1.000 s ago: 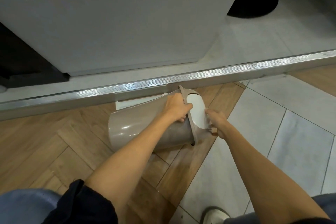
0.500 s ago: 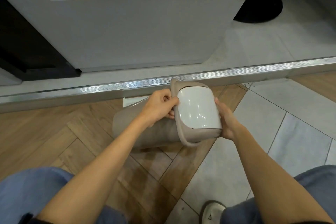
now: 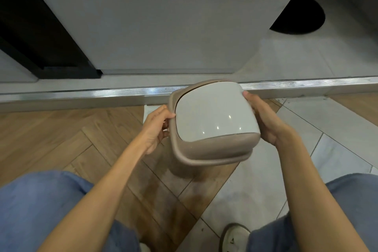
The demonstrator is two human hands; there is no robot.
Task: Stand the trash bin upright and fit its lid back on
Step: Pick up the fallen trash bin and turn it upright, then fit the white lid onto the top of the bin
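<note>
The taupe trash bin [image 3: 185,170] stands nearly upright on the floor, most of its body hidden under its lid. The lid [image 3: 212,149] is a taupe frame with a glossy white swing flap [image 3: 214,116], and it sits on the bin's top, tilted a little toward me. My left hand [image 3: 156,129] grips the lid's left rim. My right hand [image 3: 263,120] clasps the lid's right side, fingers along the flap's edge.
A metal threshold strip [image 3: 102,93] runs across just behind the bin. Beyond it stands a grey block [image 3: 163,32] with a tan cushion on top. A black round base [image 3: 300,14] is at the back right. My white shoe [image 3: 235,237] and knees are below.
The bin lay on its side with its lid end to the right; both hands have swung it up to nearly upright, with the lid on top facing me.
</note>
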